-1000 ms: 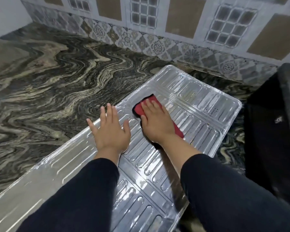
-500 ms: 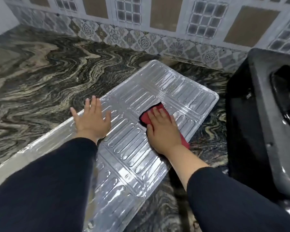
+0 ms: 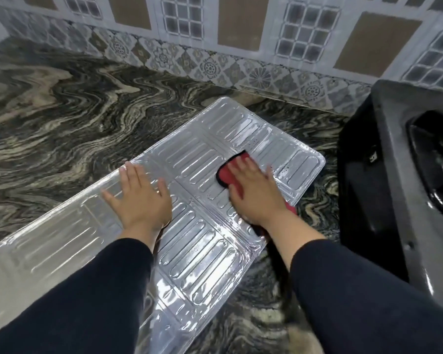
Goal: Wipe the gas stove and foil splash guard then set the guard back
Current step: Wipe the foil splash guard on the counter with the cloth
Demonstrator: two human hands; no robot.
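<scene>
The silver foil splash guard [image 3: 205, 267] lies flat on the marbled counter, running from lower left to upper right. My left hand [image 3: 141, 198] rests palm down with straight fingers on the guard near its far edge. My right hand [image 3: 256, 190] presses flat on a red cloth [image 3: 224, 172] with a black edge, on the guard's right section. Most of the cloth is hidden under that hand. The dark gas stove [image 3: 399, 190] stands at the right, a burner recess showing at the frame's edge.
The dark marbled counter [image 3: 62, 118] stretches left and behind the guard. A patterned tile wall [image 3: 215, 47] closes off the back. A narrow strip of counter separates the guard's right end from the stove's side.
My right hand has slid the red cloth toward the guard's far right end. My left hand stays flat on the guard. The view has turned right, showing more of the stove.
</scene>
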